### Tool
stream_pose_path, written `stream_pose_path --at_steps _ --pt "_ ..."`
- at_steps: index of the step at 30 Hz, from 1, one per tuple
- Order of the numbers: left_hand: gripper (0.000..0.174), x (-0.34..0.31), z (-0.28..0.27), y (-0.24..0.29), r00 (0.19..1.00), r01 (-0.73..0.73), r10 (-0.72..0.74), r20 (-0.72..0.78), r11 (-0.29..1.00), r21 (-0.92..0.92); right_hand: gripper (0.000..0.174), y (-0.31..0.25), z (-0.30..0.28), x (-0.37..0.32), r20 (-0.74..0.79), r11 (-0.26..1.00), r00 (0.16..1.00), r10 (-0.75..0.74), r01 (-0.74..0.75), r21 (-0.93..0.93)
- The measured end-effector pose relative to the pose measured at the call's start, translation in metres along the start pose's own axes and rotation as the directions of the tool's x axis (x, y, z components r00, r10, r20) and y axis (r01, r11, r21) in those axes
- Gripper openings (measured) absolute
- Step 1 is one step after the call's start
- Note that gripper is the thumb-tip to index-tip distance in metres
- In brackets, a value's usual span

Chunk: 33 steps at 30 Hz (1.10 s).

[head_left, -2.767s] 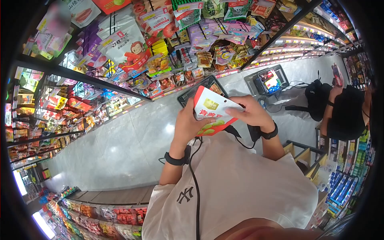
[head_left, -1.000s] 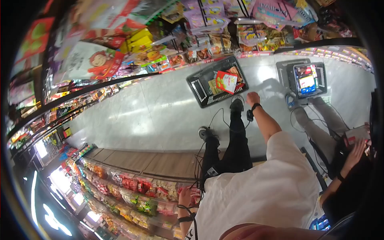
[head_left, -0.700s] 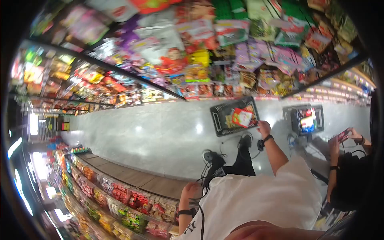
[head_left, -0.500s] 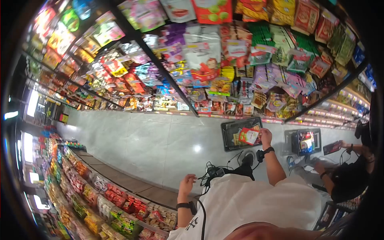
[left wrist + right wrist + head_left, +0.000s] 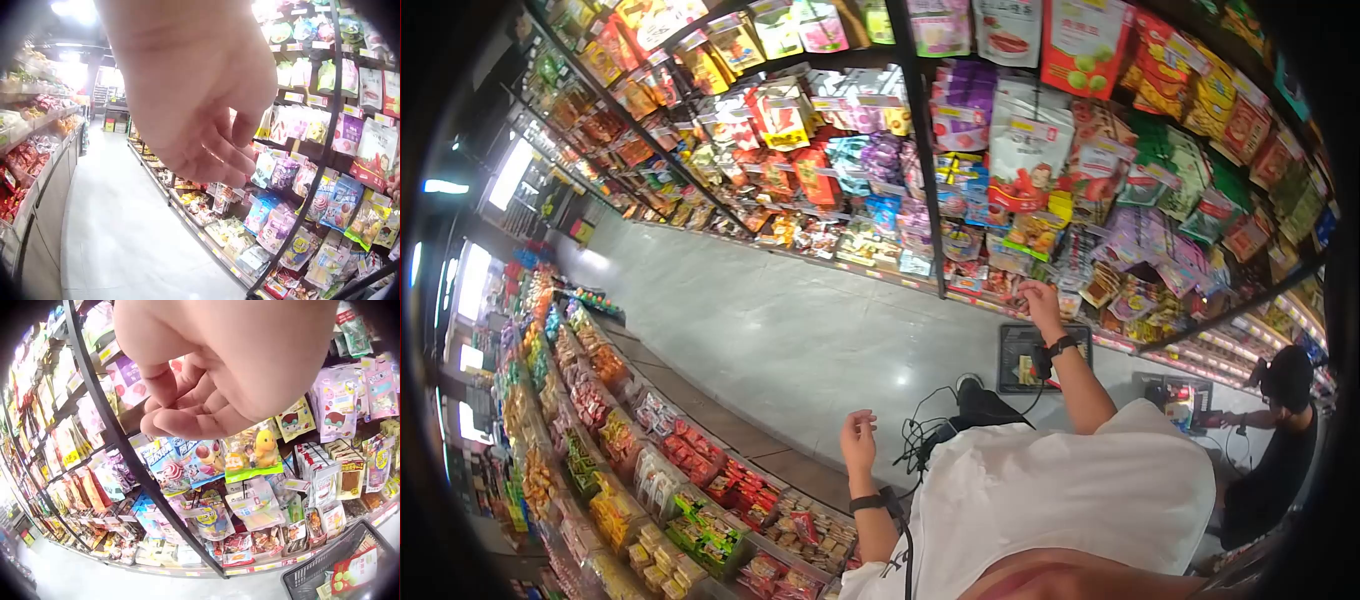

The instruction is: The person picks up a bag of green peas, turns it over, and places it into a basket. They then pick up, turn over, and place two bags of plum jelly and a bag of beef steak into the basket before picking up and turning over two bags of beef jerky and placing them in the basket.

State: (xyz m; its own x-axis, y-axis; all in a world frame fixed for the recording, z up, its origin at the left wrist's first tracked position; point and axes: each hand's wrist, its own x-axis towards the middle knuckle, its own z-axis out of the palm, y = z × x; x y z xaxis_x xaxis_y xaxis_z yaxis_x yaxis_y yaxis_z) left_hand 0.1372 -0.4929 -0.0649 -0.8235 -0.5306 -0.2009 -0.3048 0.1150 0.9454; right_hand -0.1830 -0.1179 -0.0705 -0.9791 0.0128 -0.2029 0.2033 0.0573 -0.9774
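Note:
My right hand [image 5: 1038, 302] is held out in front of the snack rack, over the far side of the black shopping basket [image 5: 1012, 350]. Its fingers curl loosely with nothing in them, as the right wrist view shows. A red and white pouch with green peas on it [image 5: 355, 572] lies in the basket, mostly hidden by my forearm in the head view. My left hand [image 5: 858, 438] hangs in the air at my left side, fingers relaxed and holding nothing. Nearest my right hand in its wrist view hangs a snack bag with a yellow duck [image 5: 256, 453].
Racks of hanging bags, including a large white pouch [image 5: 1028, 150], line the far side. Bins of wrapped sweets [image 5: 690, 450] run along the near left. Another person [image 5: 1280, 430] crouches at the right by a second basket [image 5: 1180, 395]. Cables [image 5: 920, 435] dangle near my leg.
Both hands held the pea pouch at first; later it lies in the basket. My right hand, lately at the pouch, has risen away toward the rack. The view has swung up toward the shelves.

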Motion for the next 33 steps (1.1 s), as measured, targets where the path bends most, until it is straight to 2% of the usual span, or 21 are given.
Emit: stream_pose_path --at_steps 4,6,9,10,13,16,17,18,19,24,26,30,33 --pt "0.020 0.029 -0.015 0.001 0.999 0.005 -0.008 -0.048 0.998 -0.063 0.019 0.017 0.039 0.024 0.041 1.000 0.999 -0.011 0.011 -0.015" --pt "0.019 0.055 -0.013 -0.002 1.000 -0.002 -0.001 -0.027 0.996 -0.087 0.018 0.012 0.052 0.033 0.065 0.999 0.997 0.032 -0.030 -0.020" --pt "0.017 0.115 0.008 0.002 0.998 -0.029 0.034 0.047 0.994 -0.103 0.018 0.001 0.052 0.061 0.156 1.000 0.987 -0.025 0.024 0.013" --pt "0.016 0.137 0.016 0.014 0.996 -0.045 0.053 0.077 0.994 -0.101 0.017 0.001 0.046 0.081 0.160 0.999 0.987 -0.032 0.032 0.000" --pt "0.018 0.209 0.054 0.073 0.980 -0.101 0.107 0.167 0.994 -0.044 0.016 -0.019 0.018 0.124 0.015 0.990 0.994 -0.106 0.104 0.090" --pt "0.019 0.279 0.091 0.136 0.927 -0.233 0.213 0.310 0.972 0.027 0.015 -0.059 -0.007 0.149 -0.089 0.972 0.987 -0.136 0.150 0.180" --pt "0.019 0.305 0.107 0.151 0.904 -0.294 0.282 0.321 0.956 -0.011 0.015 -0.078 -0.014 0.157 -0.105 0.967 0.984 -0.141 0.160 0.199" --pt "0.019 0.327 0.120 0.163 0.881 -0.347 0.344 0.326 0.937 -0.052 0.015 -0.090 -0.018 0.162 -0.123 0.960 0.968 -0.220 0.237 0.146" --pt "0.019 0.343 0.134 0.175 0.858 -0.391 0.398 0.325 0.916 -0.088 0.015 -0.101 -0.020 0.165 -0.111 0.957 0.967 -0.229 0.244 0.154" --pt "0.018 0.369 0.188 0.246 0.832 -0.364 0.386 0.399 0.922 -0.133 0.014 -0.160 -0.008 0.163 -0.034 0.948 0.967 -0.254 0.256 0.189" --pt "0.017 0.373 0.199 0.254 0.811 -0.305 0.348 0.470 0.938 -0.167 0.014 -0.180 0.004 0.162 0.012 0.929 0.961 -0.276 0.263 0.260" --pt "0.021 0.399 0.211 0.232 0.778 -0.214 0.264 0.571 0.965 -0.155 0.014 -0.230 0.035 0.163 0.053 0.932 0.948 -0.315 0.299 0.203" --pt "0.019 0.430 0.213 0.204 0.707 -0.240 0.308 0.636 0.951 -0.194 0.019 -0.274 0.058 0.163 0.033 0.929 0.950 -0.309 0.295 0.223"
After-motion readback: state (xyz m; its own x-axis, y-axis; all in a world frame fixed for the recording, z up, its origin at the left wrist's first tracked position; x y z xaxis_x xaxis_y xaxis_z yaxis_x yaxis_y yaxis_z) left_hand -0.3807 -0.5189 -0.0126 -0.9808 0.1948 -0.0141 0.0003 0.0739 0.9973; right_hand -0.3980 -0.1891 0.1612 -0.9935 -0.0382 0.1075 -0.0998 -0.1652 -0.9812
